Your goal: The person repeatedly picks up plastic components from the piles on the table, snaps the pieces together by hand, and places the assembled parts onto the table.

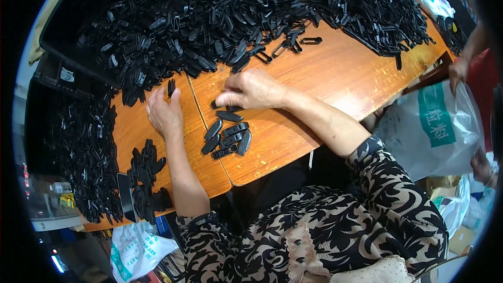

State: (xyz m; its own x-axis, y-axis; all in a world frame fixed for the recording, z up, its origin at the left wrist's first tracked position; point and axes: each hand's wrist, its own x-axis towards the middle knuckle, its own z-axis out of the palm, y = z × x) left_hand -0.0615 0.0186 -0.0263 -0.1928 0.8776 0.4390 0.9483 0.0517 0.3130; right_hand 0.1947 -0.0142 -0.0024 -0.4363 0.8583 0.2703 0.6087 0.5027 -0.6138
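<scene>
My left hand [165,112] is over the left part of the wooden table, its fingers curled about a small black plastic piece [171,87] that sticks up beside the thumb. To its right, my right hand [254,90] is bent with thumb and fingers together. A dark piece [214,104] shows at its fingertips, mostly covered by them. Just below that hand lies a small group of long, rounded black plastic pieces [234,130], some smooth side up, others showing a hollow, ribbed side.
A large heap of black plastic parts [209,26] covers the far side of the table [272,152]. More parts [86,152] lie at the left, with a smaller stack [146,170] by my left forearm. At the right, another person's hand [459,71] is near a white plastic bag [419,131].
</scene>
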